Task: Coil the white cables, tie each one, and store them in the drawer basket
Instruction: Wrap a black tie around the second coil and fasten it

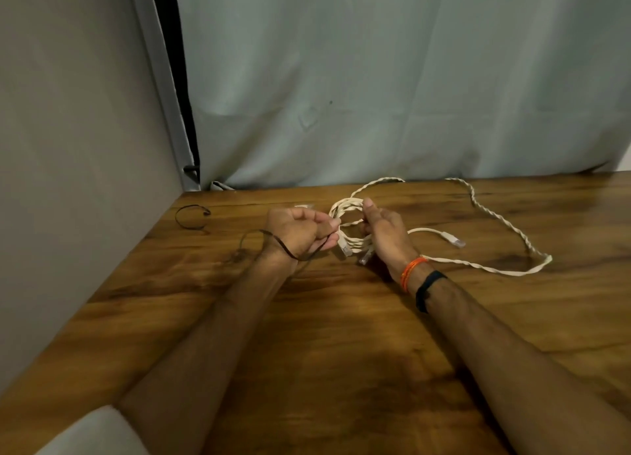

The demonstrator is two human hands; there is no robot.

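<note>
**Tie in the left hand, coil held between both hands**

Nearest the camera, two bare forearms reach out over the wooden bench (341,369), converging toward its far half. The left hand (297,231) is curled shut around a thin dark tie (273,241), whose free length loops back over the wrist and trails left. Its fingertips also pinch the near-left side of the coiled white cable (348,222). The right hand (384,231) holds the coil's right side, thumb up on the top strands, fingers curled round the bundle; how tightly, I cannot tell.

The coil hangs between the two hands, just above the bench, its loop roughly facing the camera. Two connector ends poke out below it. So the tie sits immediately left of the bundle, and the left hand is the one placed to pass it round the strands, probably through the coil's open middle, while the right hand steadies.

Farther out, a second, twisted white cable (505,229) lies uncoiled in a wide loop to the right. A spare dark tie (191,217) rests at far left. No drawer basket is visible.
</note>
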